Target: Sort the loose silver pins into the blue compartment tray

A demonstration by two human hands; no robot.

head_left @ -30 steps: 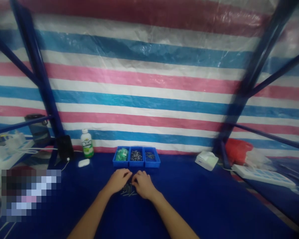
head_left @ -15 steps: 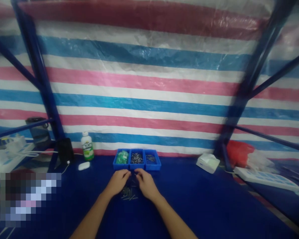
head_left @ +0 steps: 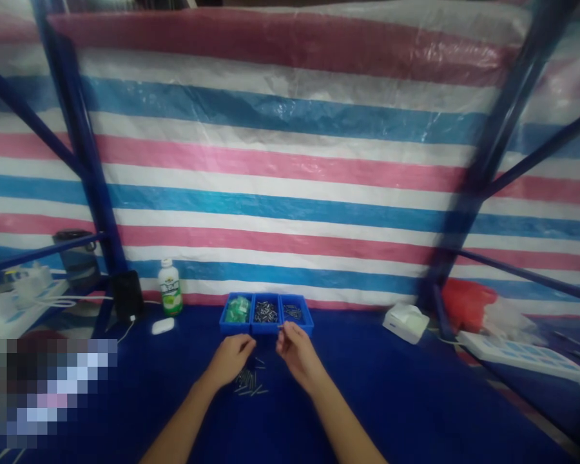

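Note:
My left hand [head_left: 232, 359] is closed just in front of the left blue bin [head_left: 236, 327], its fingertips pinched on something I cannot make out. Fingers and thumb of my right hand [head_left: 294, 348] pinch a small metal piece [head_left: 281, 327] at the front edge of the right blue bin [head_left: 306, 320]. That bin holds a few metal pieces. Many short metal pieces fill the middle blue bin [head_left: 265, 313], and a green plastic packet [head_left: 238, 310] lies in the left one. Thin metal pins [head_left: 249, 383] are scattered on the blue table between my forearms.
A white bottle with a green label [head_left: 170, 287], a white oval object [head_left: 163, 326] and a black device [head_left: 126, 295] stand or lie at left. A tissue box [head_left: 406, 323] sits at right, beside a power strip [head_left: 524, 356] and a red bag [head_left: 468, 304].
My right hand has moved right and slightly up, away from my left hand, to the front of the right bin. My left hand has barely moved. More of the scattered pins shows.

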